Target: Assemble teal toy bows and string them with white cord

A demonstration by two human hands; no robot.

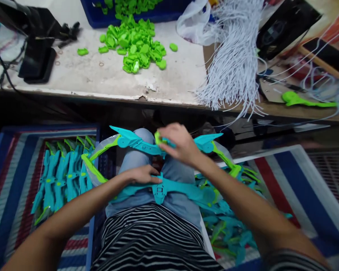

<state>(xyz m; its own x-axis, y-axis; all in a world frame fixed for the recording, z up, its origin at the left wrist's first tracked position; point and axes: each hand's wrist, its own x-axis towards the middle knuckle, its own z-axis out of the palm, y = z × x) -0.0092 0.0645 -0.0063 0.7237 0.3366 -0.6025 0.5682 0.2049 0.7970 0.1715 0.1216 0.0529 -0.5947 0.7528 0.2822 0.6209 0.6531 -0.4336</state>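
Across my lap lie two bow-shaped turquoise plastic parts with green ends. The far turquoise part [142, 146] rests over my knees, and the near turquoise part [183, 188] lies closer to my waist. My left hand [142, 175] is closed on the near part, its fingertips at the middle. My right hand [180, 145] is above the centre of the far part, pinching a small green plastic piece [158, 138] between thumb and fingers. The hand hides part of that centre.
Loose green pieces [141, 43] lie on the bench by a blue bin [92, 17]. White cords [234, 56] hang over the bench edge. On my left, a crate holds finished-looking turquoise parts [64, 175]; more turquoise parts [228, 226] are heaped at my right. A black stand [36, 60] is at left.
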